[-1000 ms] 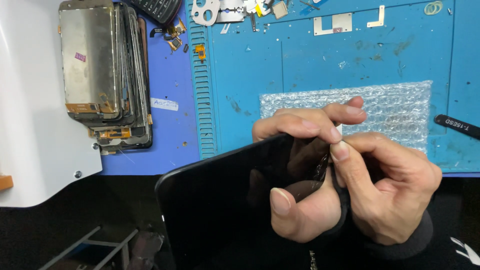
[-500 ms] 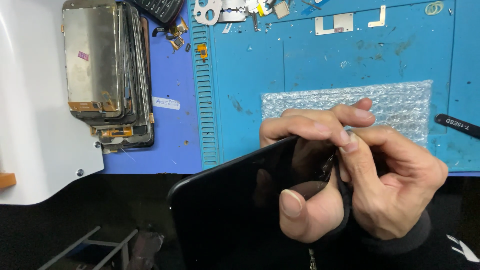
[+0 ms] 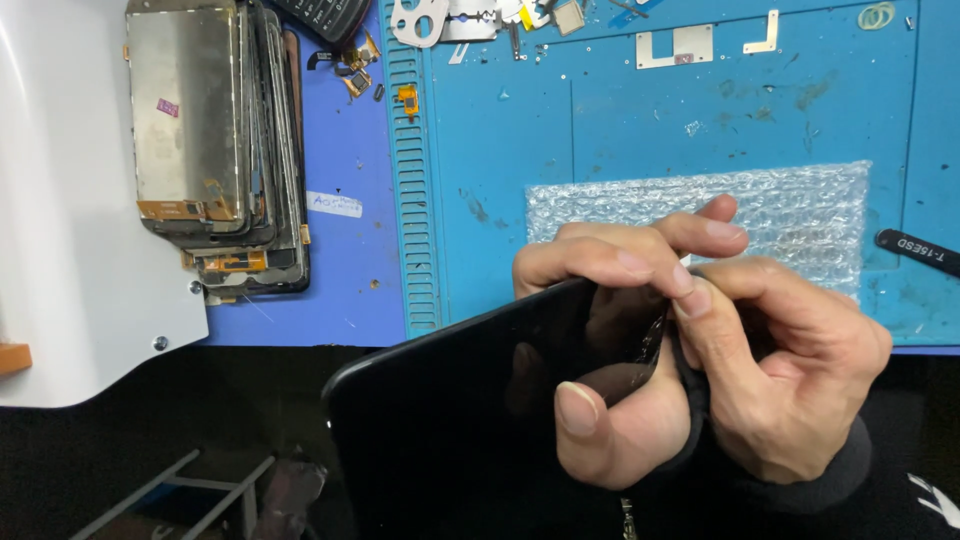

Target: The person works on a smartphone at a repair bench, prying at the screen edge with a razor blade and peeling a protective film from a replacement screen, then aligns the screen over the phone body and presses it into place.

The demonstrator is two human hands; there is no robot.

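Note:
I hold a glossy black phone (image 3: 450, 440) tilted above the table's front edge. My left hand (image 3: 620, 400) grips its upper right corner, with the thumb flat on the dark glass and the fingers curled over the top edge. My right hand (image 3: 800, 370) sits just to the right, its fingertips pinched against that same edge where the left fingers meet it. Whether anything small lies between the right fingertips is hidden. Both wrists wear dark sleeves.
A blue work mat (image 3: 620, 120) carries a sheet of bubble wrap (image 3: 780, 210), small metal parts (image 3: 680, 45) and a black tool (image 3: 920, 250) at the right. A stack of old phone screens (image 3: 210, 140) lies at the left beside a white panel (image 3: 60, 250).
Almost nothing. The phone and both hands have drifted slightly to the right, and the grip looks the same.

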